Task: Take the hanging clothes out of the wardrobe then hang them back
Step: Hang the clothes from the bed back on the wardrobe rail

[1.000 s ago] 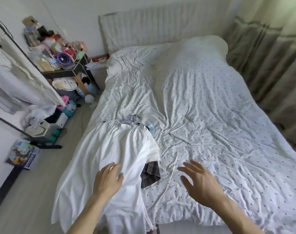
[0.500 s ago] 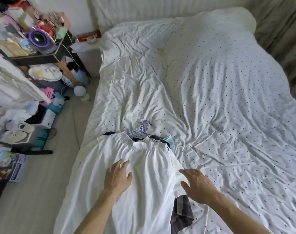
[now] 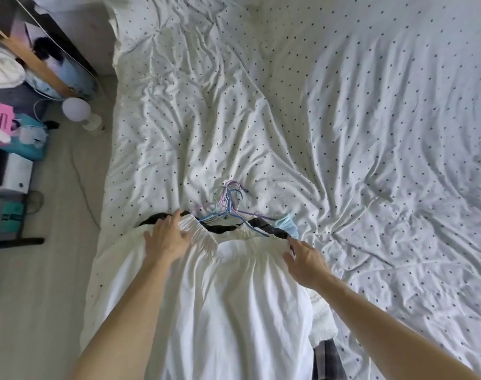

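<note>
Several soft, light clothes [image 3: 220, 297] are touched by left hand [image 3: 166, 237] and right hand [image 3: 305, 260], fingers [image 3: 171, 222] apart; stiff hangers [image 3: 228, 204] are judged the best hold.

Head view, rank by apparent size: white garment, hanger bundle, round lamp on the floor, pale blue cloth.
1. white garment
2. hanger bundle
3. round lamp and pale blue cloth: look close and the cloth is partly hidden, so unranked.

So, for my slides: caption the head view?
Left hand and right hand at a white garment lying over hangers on a dotted bed.
</note>
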Motion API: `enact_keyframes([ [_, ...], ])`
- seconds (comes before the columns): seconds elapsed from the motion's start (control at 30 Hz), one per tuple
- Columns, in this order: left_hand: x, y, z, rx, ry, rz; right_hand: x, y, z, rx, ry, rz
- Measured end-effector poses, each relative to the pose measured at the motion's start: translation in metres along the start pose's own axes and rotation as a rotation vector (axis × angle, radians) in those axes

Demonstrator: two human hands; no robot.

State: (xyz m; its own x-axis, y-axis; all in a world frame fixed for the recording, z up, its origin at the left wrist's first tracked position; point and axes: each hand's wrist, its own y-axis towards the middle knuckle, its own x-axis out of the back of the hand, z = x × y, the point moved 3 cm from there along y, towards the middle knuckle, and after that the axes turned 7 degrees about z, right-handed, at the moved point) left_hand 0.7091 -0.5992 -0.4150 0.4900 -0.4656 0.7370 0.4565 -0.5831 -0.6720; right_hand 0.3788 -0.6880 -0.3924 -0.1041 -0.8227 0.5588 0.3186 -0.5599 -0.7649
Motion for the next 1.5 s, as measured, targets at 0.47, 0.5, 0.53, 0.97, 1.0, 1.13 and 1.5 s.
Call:
enact_keyframes([
  [0.47, 0.031, -0.050, 0.007, -0.006, -0.499, 0.157, 0.018, -0.052, -0.015, 0.127, 0.181, -0.302],
  [0.5, 0.038, -0.061, 0.001, -0.040, -0.554, 0.193, 0.024, -0.064, -0.022, 0.137, 0.212, -0.334],
  [0.53, 0.045, -0.073, -0.008, -0.077, -0.582, 0.220, 0.030, -0.076, -0.030, 0.143, 0.239, -0.371],
  [0.97, 0.078, -0.323, -0.282, -0.668, -0.367, 0.051, 0.106, -0.337, -0.265, 0.064, 0.582, -0.880],
  [1.0, 0.074, -0.351, -0.314, -0.724, -0.335, 0.044, 0.107, -0.369, -0.295, 0.050, 0.601, -0.919],
  [1.13, 0.031, -0.468, -0.451, -0.973, -0.209, 0.144, 0.078, -0.516, -0.415, -0.019, 0.742, -1.116],
  [1.5, -0.228, -0.829, -0.719, -1.571, 0.271, 0.695, -0.140, -0.871, -0.638, -0.738, 0.870, -1.803],
])
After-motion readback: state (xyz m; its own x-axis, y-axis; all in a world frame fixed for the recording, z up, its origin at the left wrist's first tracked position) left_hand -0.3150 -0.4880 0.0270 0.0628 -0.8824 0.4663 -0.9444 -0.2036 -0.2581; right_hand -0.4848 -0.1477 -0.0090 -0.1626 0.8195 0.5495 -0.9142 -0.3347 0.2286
